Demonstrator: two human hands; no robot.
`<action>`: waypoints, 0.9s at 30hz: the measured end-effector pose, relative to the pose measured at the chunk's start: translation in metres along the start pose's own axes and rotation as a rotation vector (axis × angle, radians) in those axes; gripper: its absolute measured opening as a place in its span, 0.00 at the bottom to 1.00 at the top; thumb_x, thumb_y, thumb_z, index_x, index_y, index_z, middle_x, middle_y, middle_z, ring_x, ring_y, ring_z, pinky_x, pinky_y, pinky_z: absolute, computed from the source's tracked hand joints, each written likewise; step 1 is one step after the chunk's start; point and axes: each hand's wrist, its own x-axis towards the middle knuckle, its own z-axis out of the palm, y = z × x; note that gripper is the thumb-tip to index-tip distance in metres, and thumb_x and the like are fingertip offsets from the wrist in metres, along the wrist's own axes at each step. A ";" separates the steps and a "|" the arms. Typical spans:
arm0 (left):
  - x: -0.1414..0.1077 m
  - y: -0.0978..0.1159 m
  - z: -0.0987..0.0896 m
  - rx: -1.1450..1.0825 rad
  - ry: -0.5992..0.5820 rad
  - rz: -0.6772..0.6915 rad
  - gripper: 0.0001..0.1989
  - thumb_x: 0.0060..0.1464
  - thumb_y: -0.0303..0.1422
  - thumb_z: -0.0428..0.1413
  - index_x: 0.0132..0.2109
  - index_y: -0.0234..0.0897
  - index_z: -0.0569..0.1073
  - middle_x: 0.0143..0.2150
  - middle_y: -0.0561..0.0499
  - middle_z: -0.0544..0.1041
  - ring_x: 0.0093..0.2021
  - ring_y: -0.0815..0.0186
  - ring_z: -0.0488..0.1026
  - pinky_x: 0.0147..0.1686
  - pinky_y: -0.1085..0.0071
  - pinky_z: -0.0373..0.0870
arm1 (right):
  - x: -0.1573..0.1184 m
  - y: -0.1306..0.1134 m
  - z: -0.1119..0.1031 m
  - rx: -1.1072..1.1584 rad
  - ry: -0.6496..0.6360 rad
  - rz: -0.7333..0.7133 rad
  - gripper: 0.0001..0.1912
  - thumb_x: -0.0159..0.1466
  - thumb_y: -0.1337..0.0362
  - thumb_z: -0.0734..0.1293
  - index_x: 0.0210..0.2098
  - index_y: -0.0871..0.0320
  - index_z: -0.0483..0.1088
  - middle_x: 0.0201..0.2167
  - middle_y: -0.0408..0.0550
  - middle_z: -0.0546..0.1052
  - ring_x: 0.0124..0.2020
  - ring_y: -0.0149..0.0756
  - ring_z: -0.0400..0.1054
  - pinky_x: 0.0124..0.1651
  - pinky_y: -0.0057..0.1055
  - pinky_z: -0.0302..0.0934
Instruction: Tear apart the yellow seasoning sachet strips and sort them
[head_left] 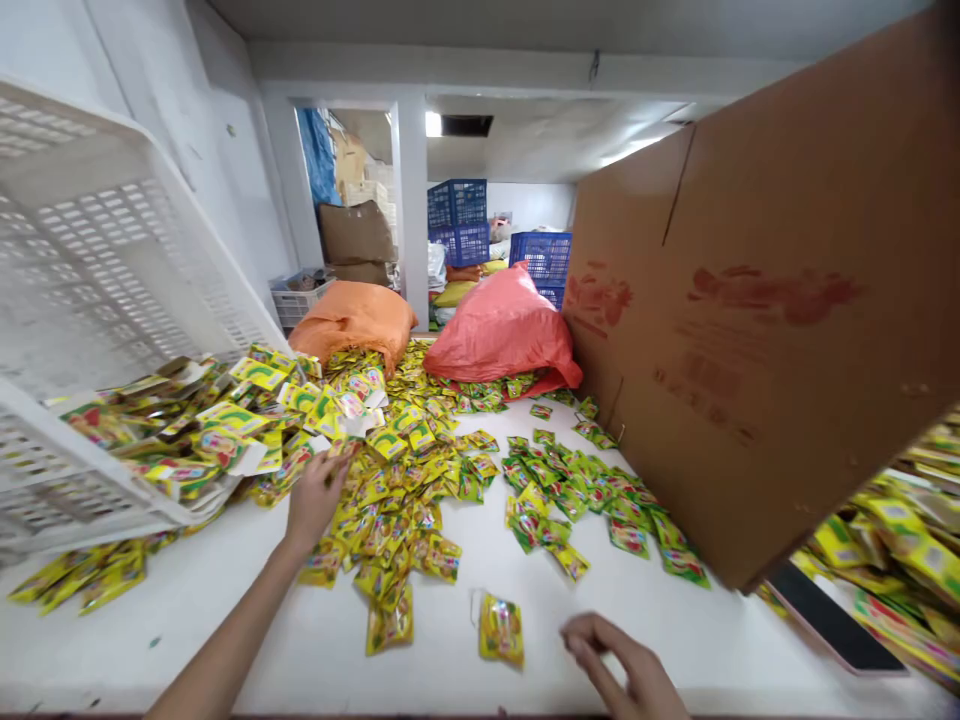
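My left hand reaches to the edge of a heap of small yellow boxes, some with white flaps open. Its fingers are bent onto one of these boxes, though blur hides the exact grip. Near the front edge of the table, my right hand has thumb and forefinger curled together, with nothing visible in them. A single yellow packet lies flat to the left of that hand, apart from it. Between my hands spread loose yellow packets, with green packets further right.
A tilted white plastic crate on the left spills boxes. A big cardboard carton leans at right, beside a dark phone-like slab and more boxes. Orange and red sacks lie behind on the white table.
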 end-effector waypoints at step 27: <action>-0.158 0.141 0.043 -1.445 -0.367 -0.622 0.24 0.39 0.35 0.62 0.46 0.36 0.71 0.44 0.44 0.77 0.47 0.53 0.71 0.47 0.61 0.66 | 0.109 0.021 0.050 0.307 -0.041 0.007 0.17 0.58 0.54 0.59 0.39 0.59 0.67 0.19 0.40 0.66 0.20 0.29 0.58 0.23 0.24 0.51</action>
